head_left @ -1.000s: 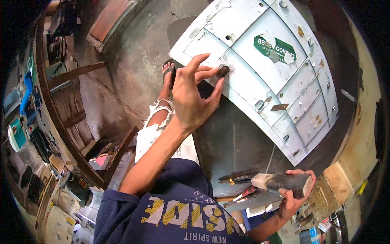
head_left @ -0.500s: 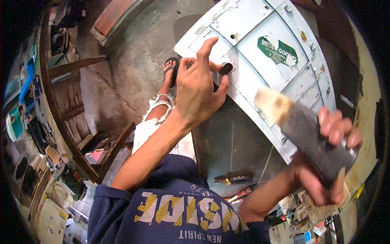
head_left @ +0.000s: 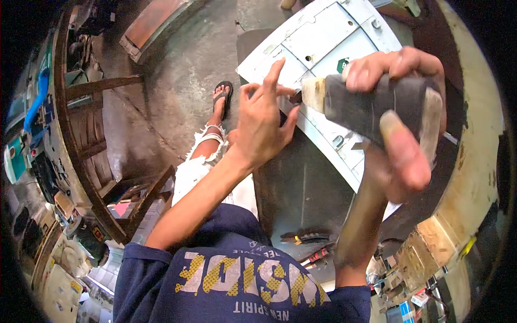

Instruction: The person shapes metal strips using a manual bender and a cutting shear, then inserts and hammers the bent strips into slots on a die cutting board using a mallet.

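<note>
A large white ribbed panel (head_left: 323, 40) lies on a dark surface in front of me, scuffed along its edges, with holes and part of a green sticker showing. My left hand (head_left: 261, 126) is at its near left edge, pinching a small dark cylindrical piece (head_left: 295, 97) between thumb and fingers; the index finger points away from me. My right hand (head_left: 414, 62) grips a thick black-wrapped block (head_left: 371, 102) with a pale, worn end. That end is right beside the dark piece; I cannot tell whether they touch. The block and my right hand hide much of the panel.
Pliers (head_left: 304, 237) and a red-handled tool (head_left: 316, 257) lie close to my body. A wooden frame (head_left: 105, 86) and a cluttered bench stand on the left. A reddish-brown wooden piece (head_left: 156, 24) rests on the floor beyond. A pale curved surface (head_left: 468, 156) borders the right.
My right hand has swung the block up and left, bringing its pale end from over the panel's near part to the dark piece. The left hand keeps its pinch, and the panel has shifted somewhat.
</note>
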Demonstrator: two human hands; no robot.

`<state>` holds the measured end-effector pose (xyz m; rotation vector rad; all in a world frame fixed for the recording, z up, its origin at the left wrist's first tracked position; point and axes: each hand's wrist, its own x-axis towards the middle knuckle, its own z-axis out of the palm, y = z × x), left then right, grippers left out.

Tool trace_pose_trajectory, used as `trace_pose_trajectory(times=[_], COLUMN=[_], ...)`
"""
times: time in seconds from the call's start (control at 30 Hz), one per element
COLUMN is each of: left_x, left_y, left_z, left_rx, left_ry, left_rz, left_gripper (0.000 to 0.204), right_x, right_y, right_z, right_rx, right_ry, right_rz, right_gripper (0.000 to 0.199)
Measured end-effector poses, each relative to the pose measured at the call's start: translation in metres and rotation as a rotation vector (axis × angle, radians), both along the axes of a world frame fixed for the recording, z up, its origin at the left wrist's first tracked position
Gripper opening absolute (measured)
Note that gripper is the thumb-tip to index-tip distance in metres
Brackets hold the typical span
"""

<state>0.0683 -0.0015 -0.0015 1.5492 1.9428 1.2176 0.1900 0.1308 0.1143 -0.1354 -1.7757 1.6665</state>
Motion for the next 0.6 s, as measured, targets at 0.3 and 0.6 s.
trace_pose_trajectory(times=[0.3,0.6], left_x=[-0.039,-0.018], left_y=[-0.008,0.0], left_z=[-0.043,-0.062], left_rx=[0.029,0.041], left_ry=[0.02,-0.096], left_rz=[0.314,0.219], left_gripper=[0.073,0.058], right_x=[-0.007,-0.028], right_y=[-0.012,-0.012], right_z=[0.02,-0.048], right_rx=[0.068,0.545], right_ry=[-0.096,-0.23], right_rz=[-0.292,-0.524], right_gripper=[0.075,0.026])
